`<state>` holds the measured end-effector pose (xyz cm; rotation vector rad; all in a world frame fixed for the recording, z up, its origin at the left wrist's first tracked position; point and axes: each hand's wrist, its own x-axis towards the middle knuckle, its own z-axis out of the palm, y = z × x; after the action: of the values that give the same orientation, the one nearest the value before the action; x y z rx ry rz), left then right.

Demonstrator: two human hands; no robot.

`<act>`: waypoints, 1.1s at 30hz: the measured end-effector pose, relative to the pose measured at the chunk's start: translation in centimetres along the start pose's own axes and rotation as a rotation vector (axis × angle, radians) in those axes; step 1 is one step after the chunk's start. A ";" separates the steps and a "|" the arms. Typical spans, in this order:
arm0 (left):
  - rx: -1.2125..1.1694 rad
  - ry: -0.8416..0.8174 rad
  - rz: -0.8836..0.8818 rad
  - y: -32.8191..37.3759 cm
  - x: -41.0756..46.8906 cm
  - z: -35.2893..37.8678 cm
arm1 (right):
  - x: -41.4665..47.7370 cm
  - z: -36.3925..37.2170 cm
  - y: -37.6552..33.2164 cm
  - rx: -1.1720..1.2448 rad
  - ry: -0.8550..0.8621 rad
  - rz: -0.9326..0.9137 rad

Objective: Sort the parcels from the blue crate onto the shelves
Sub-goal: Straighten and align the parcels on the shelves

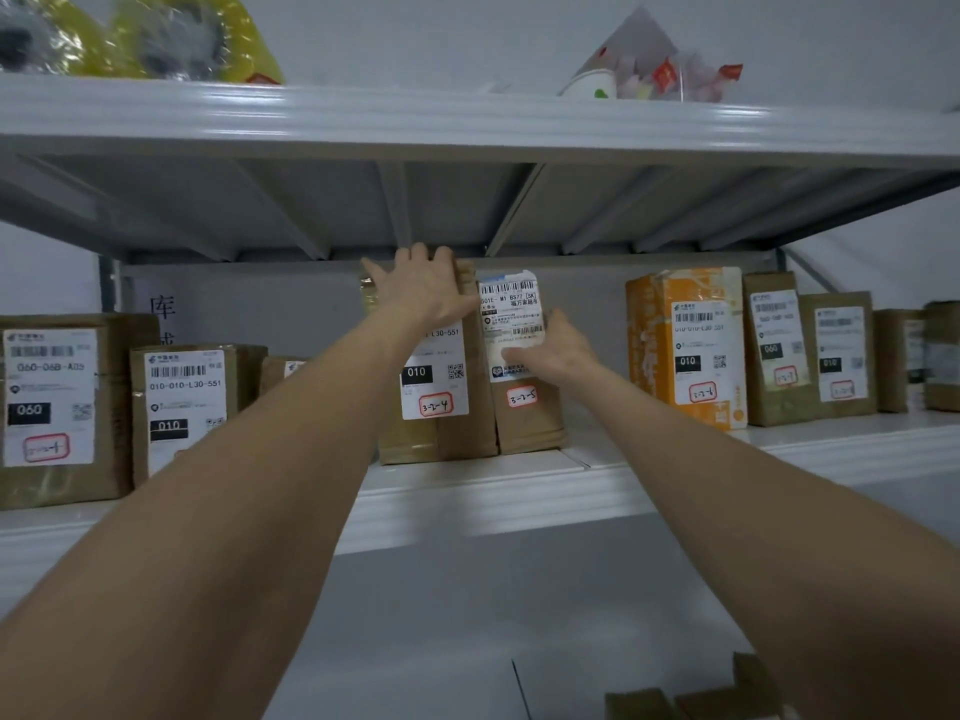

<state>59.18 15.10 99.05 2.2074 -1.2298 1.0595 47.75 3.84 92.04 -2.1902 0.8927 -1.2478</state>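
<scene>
shelving step: small parcel (527,423) being set beside a big box (415,439) on the middle shelf (493,496).
left hand (421,288) lies on the big box's upper front, fingertips hooked over its top edge, thumb splayed left. right hand (558,350) presses straight fingers flat on the small parcel's label. that parcel stands upright, brown, white label on top, red-boxed "3-2-5" below, touching the box marked "3-2-4". next move likely calls for nudging it square, then letting go gently so neither tips.
</scene>
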 end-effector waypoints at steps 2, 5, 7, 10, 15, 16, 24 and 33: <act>-0.010 -0.009 -0.012 0.2 0.0 -0.3 | -0.1 -0.5 0.2 -0.020 -0.006 0.011; -0.045 0.000 -0.003 1.0 -0.4 -0.2 | -0.6 -1.5 0.6 -0.077 0.020 -0.028; -0.044 0.069 0.014 2.0 -0.9 0.0 | -1.2 -2.2 1.2 -0.154 0.055 -0.077; -0.057 0.212 0.070 4.9 -1.7 0.4 | -2.2 -3.9 2.7 -0.253 0.103 -0.140; -0.111 0.146 0.152 13.0 -4.3 0.9 | -3.8 -9.3 7.2 -0.325 0.094 -0.147; -0.122 0.109 0.150 14.6 -4.9 0.9 | -4.1 -10.6 8.2 -0.324 0.069 -0.139; -0.091 -0.111 0.091 23.5 -7.4 1.1 | -4.2 -17.4 14.9 -0.269 0.015 -0.078; -0.037 0.021 0.138 27.3 -1.0 4.1 | 1.3 -20.2 18.8 -0.255 0.113 -0.033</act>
<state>37.49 -1.58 95.15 2.1032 -1.3985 1.0998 24.81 -11.42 89.95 -2.3556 1.1198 -1.3485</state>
